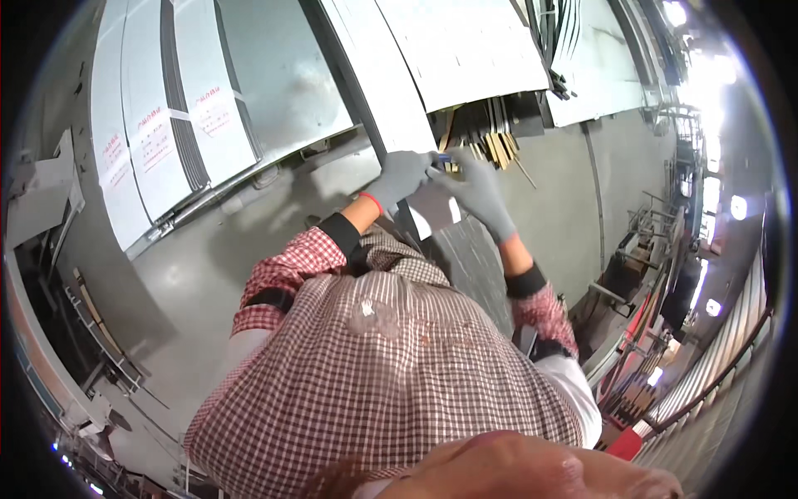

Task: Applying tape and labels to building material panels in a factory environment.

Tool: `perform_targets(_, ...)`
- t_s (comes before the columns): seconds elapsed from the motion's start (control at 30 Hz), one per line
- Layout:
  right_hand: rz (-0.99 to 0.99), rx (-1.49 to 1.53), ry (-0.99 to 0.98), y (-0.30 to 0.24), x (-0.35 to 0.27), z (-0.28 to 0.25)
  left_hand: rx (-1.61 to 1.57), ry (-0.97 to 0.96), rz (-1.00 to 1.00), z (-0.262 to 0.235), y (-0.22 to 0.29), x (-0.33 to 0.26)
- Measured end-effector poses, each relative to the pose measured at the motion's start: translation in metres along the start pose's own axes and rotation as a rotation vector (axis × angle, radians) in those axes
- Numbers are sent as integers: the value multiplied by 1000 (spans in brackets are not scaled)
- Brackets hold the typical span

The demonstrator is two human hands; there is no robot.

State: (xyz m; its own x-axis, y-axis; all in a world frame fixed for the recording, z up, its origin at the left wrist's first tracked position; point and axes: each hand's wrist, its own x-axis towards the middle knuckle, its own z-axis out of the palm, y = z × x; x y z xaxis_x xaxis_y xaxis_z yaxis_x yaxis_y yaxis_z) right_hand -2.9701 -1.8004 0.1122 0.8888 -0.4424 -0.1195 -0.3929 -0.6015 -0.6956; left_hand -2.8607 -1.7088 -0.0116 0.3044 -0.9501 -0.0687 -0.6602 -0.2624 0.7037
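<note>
My left hand [405, 175], in a grey glove with a red cuff edge, is closed at the near end of a long white strip [386, 91]. Close beside it, my right hand [480, 191], also grey-gloved, has its fingers bent inward in a pinch. Between the fingertips of both hands sits a small dark blue thing [446, 161], too small and covered to name. Below the hands a white and grey flap [434, 212] hangs in front of me. The fingers hide where the strip and the flap meet.
On the left lies a stack of wrapped white panels [154, 125] with dark strips, beside a grey sheet [274, 66]. Further right are white sheets [465, 46] over a bundle of dark and yellow-ended strips [497, 145]. Metal racks [644, 241] stand at the right.
</note>
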Motion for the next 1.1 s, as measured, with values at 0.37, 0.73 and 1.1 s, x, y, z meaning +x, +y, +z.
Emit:
perform_targets(0.37, -83, -1024, -716, 165, 115, 38, 187, -222, -31, -36, 41, 22)
perform_targets(0.73, 546, -446, -1198, 79, -10, -30, -1135, -257, -548, 92, 47, -118)
perform_targets(1.1, -210, 166, -1078, -16, 31, -55, -1394, -51, -368, -77, 46, -152)
